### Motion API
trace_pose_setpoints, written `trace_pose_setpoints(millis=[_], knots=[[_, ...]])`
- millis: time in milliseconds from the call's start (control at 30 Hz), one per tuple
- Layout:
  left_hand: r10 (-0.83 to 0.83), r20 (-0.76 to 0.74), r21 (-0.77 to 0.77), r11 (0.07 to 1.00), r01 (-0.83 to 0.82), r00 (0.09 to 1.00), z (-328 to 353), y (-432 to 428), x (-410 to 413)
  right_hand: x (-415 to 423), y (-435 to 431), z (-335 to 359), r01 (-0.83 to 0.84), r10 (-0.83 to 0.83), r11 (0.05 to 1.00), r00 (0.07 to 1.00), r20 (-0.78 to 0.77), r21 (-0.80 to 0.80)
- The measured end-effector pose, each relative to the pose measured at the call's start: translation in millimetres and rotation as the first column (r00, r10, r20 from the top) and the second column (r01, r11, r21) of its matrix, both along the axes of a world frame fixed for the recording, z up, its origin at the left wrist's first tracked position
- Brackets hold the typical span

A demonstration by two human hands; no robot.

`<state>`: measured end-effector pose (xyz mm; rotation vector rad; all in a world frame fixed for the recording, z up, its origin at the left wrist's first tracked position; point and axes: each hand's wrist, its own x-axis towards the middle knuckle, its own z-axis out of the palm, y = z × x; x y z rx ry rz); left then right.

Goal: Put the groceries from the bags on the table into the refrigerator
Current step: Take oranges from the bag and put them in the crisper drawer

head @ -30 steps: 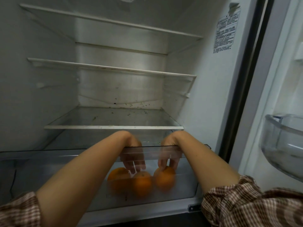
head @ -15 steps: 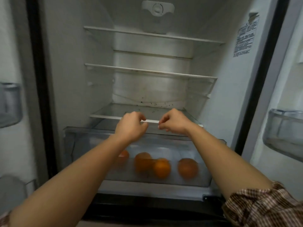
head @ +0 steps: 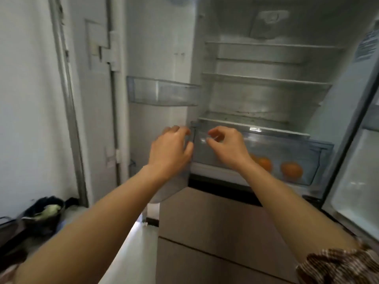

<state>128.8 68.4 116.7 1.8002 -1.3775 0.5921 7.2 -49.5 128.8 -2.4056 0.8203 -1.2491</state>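
Note:
The refrigerator [head: 266, 95] stands open in front of me, its glass shelves bare. Its clear crisper drawer [head: 320, 152] is pulled out at the bottom, and oranges [head: 291, 170] lie inside it; two show plainly, others are hidden behind my right wrist. My left hand [head: 171, 149] hovers in front of the drawer's left corner with fingers loosely curled, holding nothing. My right hand [head: 225, 145] is raised in front of the drawer's left part, fingers loosely bent, also holding nothing.
The left door stands open with a clear door bin [head: 162, 93]; the right door [head: 356, 171] is open at the frame's right edge. Below are brown freezer drawer fronts [head: 215, 222]. A dark bag with something green [head: 44, 214] lies at the lower left.
Both hands came up out of the drawer, leaving the oranges inside. My view has swung left and pulled back, so the left door and the dark bag now show.

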Motion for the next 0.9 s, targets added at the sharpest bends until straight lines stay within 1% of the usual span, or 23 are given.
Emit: trace_pose_setpoints(millis=[133,233,333,467,600,733,800,900], knots=[[0.107,0.015,-0.058,0.993,-0.106,0.994,-16.7,103.1,29.4,38.2,87.0,-16.8,-0.111,0.111,0.992,0.994,-0.008,-0.061],[0.215,-0.034,-0.030,0.976,-0.216,0.976,-26.6,174.7,60.8,77.7,150.4,-24.6,-0.214,0.213,0.974,0.977,-0.025,-0.070],[0.361,-0.077,0.017,0.933,-0.360,0.930,-37.6,242.4,100.3,125.4,208.7,-33.6,-0.335,0.333,0.940,0.942,-0.046,-0.068],[0.551,-0.136,0.113,0.834,-0.539,0.824,-61.5,327.6,155.6,199.2,281.6,-55.6,-0.477,0.466,0.878,0.872,-0.149,-0.047],[0.687,-0.179,0.219,0.725,-0.653,0.704,-91.0,407.8,212.5,278.0,351.5,-86.1,-0.598,0.569,0.801,0.776,-0.274,-0.032],[0.774,-0.211,0.308,0.633,-0.711,0.597,-120.2,481.4,280.3,365.6,419.2,-116.1,-0.685,0.629,0.728,0.681,-0.375,-0.022],[0.801,-0.220,0.354,0.597,-0.719,0.557,-132.2,514.3,310.8,407.3,449.5,-130.2,-0.721,0.664,0.693,0.633,-0.398,0.008],[0.854,-0.238,0.412,0.519,-0.749,0.462,-149.7,567.4,356.0,471.1,498.7,-150.3,-0.761,0.702,0.643,0.545,-0.458,0.079]])
